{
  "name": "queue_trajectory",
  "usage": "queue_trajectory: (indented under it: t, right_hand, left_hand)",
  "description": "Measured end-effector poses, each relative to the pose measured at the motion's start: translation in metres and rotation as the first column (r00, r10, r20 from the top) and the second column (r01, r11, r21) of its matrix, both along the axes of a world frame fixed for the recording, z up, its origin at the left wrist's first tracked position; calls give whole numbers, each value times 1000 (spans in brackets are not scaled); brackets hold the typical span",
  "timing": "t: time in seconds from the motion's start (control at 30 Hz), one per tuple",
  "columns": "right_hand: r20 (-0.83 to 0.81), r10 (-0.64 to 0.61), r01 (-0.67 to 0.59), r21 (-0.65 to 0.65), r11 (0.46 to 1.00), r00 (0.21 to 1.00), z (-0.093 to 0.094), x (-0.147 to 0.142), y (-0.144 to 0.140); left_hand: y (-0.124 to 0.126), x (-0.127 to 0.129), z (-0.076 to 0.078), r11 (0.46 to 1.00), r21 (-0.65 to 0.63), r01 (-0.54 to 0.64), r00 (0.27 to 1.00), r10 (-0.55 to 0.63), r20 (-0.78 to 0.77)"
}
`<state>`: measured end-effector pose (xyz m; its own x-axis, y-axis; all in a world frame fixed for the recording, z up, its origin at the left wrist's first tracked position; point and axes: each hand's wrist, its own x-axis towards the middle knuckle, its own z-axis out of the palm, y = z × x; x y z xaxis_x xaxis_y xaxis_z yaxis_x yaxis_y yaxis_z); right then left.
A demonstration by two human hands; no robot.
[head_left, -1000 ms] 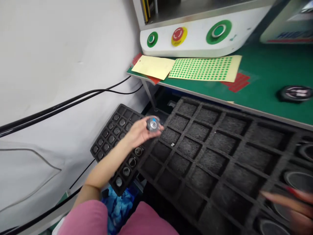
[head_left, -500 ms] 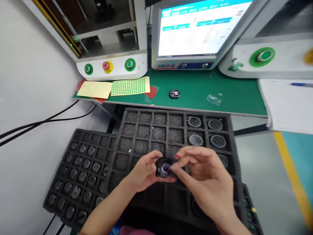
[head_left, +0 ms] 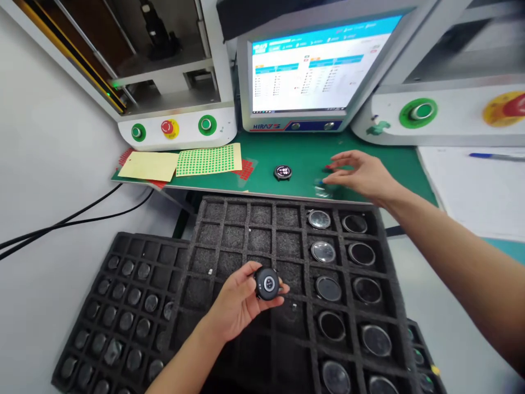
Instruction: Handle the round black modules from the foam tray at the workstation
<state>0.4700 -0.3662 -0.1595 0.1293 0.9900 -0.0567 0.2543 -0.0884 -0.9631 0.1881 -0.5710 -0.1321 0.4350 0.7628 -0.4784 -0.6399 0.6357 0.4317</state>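
My left hand (head_left: 238, 303) holds a round black watch body (head_left: 267, 283) above the large black foam tray (head_left: 254, 241). Several round watch bodies lie in the tray's right-hand cells (head_left: 323, 251). My right hand (head_left: 361, 174) reaches out over the green bench top (head_left: 389, 164), fingers spread, just over a small clear plastic piece (head_left: 322, 190). I cannot tell whether the fingers touch it. Another black watch body (head_left: 283, 172) lies alone on the green mat left of that hand.
A smaller black tray (head_left: 123, 306) of small round parts sits at the left, partly under the large one. At the back stand a machine with green and red buttons (head_left: 172, 128), a monitor (head_left: 311, 71), a sheet of green dot stickers (head_left: 209, 160) and black cables (head_left: 61, 221).
My right hand has left the watch body and moved up and right over the green bench. My left hand keeps the watch body, held roughly where it was over the big tray.
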Motion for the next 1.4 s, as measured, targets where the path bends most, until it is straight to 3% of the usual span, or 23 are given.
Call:
queue_trajectory:
  t: [0.13,0.27,0.37,0.43,0.47,0.57,0.7,0.8,0.87,0.93,1.0,1.03,1.1,1.17,1.3,1.4]
  right_hand:
    - [170,33,-46,78,996,985,-3,2,-4]
    - [304,-25,-48,229,972,952,11,0,-23]
    - [398,-113,-62,401,914,911,26,-18,-62]
    - [325,-104,-70,483,873,940,34,-39,-100]
    - [233,-38,-82,487,869,972,38,-50,-121]
    - [-94,146,-96,408,908,985,45,-78,-175]
    - [-362,299,-238,203,950,883,48,-95,-209]
    - [-546,255,-255,78,964,798,45,-98,-212]
    - [-663,126,-181,-15,983,738,41,-100,-212]
    - [-734,-46,-78,-134,988,678,38,-103,-216]
    - [-766,-163,-52,-249,967,622,36,-107,-222]
    - [-774,-189,-74,-291,954,604,36,-109,-226]
    - [-790,-197,-132,-330,935,580,39,-113,-232]
    - [-805,-190,-172,-338,925,562,42,-116,-236]
    - [-814,-193,-218,-362,906,548,47,-121,-240]
    - [-823,-205,-229,-371,900,530,49,-122,-241]
  left_hand:
    - [8,6,4,985,168,-45,996,58,-75]
    - [7,5,6,917,395,-48,973,132,-189]
    - [1,4,12,892,451,-46,967,154,-205]
    - [-3,3,16,897,439,-50,972,145,-187]
    - [-4,3,18,912,409,-41,976,123,-177]
    - [-5,2,21,967,244,71,987,-33,-159]
    - [-7,4,20,976,81,202,958,-180,-222]
    - [-11,6,21,969,100,224,941,-189,-279]
    - [-14,7,24,958,240,155,927,-57,-370]
    - [-17,8,26,870,479,113,877,139,-460]
    - [-19,8,27,718,673,177,826,263,-498]
    - [-19,8,26,647,730,221,812,292,-505]
    - [-19,7,23,562,782,269,789,337,-514]
    - [-19,6,19,547,791,273,772,367,-520]
    - [-17,5,16,583,761,285,771,332,-543]
    - [-16,3,17,547,775,317,773,324,-545]
